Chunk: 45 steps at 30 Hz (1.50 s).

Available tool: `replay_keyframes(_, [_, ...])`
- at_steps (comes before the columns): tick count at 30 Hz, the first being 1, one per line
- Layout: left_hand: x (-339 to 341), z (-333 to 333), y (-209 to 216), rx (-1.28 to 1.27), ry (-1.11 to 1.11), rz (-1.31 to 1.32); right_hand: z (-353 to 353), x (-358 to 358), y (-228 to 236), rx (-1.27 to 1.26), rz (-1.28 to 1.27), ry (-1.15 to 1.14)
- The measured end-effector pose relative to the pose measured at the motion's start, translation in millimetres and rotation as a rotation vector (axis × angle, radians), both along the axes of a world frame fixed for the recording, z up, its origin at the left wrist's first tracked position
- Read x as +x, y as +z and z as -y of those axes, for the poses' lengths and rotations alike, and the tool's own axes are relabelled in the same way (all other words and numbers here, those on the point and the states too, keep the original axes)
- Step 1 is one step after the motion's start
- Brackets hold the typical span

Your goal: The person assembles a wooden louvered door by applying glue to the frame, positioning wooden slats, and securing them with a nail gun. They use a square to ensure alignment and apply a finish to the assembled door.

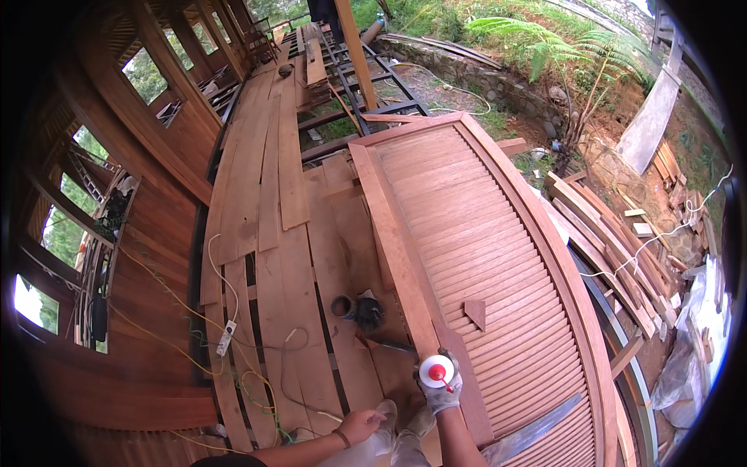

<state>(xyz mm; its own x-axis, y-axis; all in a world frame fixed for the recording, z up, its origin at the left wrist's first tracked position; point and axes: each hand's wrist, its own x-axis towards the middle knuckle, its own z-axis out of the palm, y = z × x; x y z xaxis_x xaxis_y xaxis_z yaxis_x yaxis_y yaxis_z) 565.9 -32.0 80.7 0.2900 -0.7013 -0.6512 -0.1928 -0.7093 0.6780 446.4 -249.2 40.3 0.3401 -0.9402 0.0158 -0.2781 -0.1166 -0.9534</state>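
Head view: white bottle (426, 368), round from above, red nozzle (437, 373) tilted; gloved right hand (443, 398) wraps fingers around it (left hand (361, 427): fingers, can't tell).

The squeeze bottle (426, 373) is white with a red nozzle (439, 374); the work glove (443, 400) is pale grey. The louvred panel (573, 300) is reddish brown, striped by parallel slats (482, 257).

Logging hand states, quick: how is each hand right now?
Left hand: bare, no object seen in it; how open it is cannot be told.
Right hand: gloved, closed around a red-capped white bottle.
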Motion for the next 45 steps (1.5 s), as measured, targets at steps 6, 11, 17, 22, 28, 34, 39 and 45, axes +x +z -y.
replay_keyframes(6, [24, -34, -90, 0.068, -0.025, 0.187, 17, 8, -43, 0.54, 0.331, -0.052])
replay_keyframes(11, [106, -36, -123, 0.324, 0.046, 0.169, 5, 7, -32, 0.174, -0.037, 0.074])
replay_keyframes(17, [238, 30, -248, 0.382, 0.082, 0.352, -11, -31, -36, 0.179, -0.649, -0.02])
replay_keyframes(22, [325, 97, -318, 0.369, -0.016, 0.429, -41, -28, -13, 0.326, -0.667, -0.218])
replay_keyframes(28, [366, 143, -367, 0.546, -0.191, 0.439, -103, -40, 10, 0.307, -0.742, -0.531])
replay_keyframes(34, [368, 115, -359, 0.415, -0.074, 0.517, -166, -10, 35, 0.296, -0.766, -0.131])
replay_keyframes(39, [325, 65, -254, 0.288, -0.483, 0.395, -224, 5, 2, 0.96, -0.202, -0.23])
replay_keyframes(45, [238, 18, -44, -0.221, -0.816, 0.209, -162, 66, 38, 0.802, -0.247, 0.011])
